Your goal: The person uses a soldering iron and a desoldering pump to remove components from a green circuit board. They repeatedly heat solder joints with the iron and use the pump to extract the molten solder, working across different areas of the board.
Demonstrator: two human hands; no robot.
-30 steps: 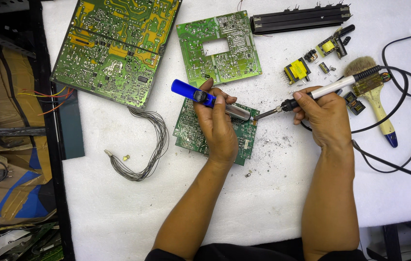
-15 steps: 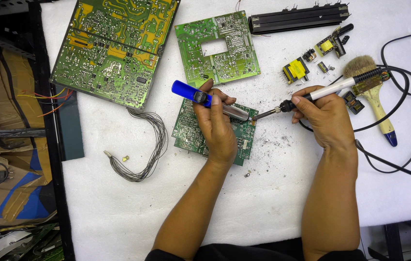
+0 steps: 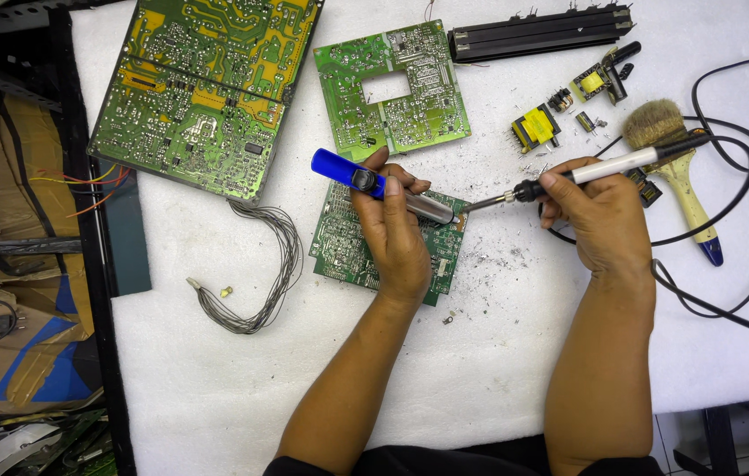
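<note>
While the head camera looks straight down on a white work surface (image 3: 480,370), the left hand (image 3: 392,234) is closed around a desoldering pump (image 3: 374,185) with a blue end and a grey metal barrel, gripping it near its middle with the thumb on top. The pump lies slanted, its blue end up and to the left, its tip down at the right, over the upper right corner of a small green circuit board (image 3: 344,247). That board lies flat under the left hand and wrist, near the middle of the surface.

The right hand (image 3: 599,216) is clenched on a soldering iron (image 3: 586,172) with a pale handle, held like a pen. Its dark tip points left and meets the corner of the small board, just beside the pump's tip. The iron's black cable (image 3: 727,203) loops away to the right across the surface. Fine grey debris lies scattered between the two hands.

Above the left hand lies a medium green board (image 3: 392,88) with a rectangular cut-out. To its left a large green and yellow board (image 3: 198,88) sits tilted, with a bundle of grey wires (image 3: 260,282) trailing below it. A long black heat sink (image 3: 542,31) lies along the top edge. Small yellow transformers (image 3: 537,128) sit near a brush (image 3: 670,145) with a cream handle, which lies just beyond the right hand.
</note>
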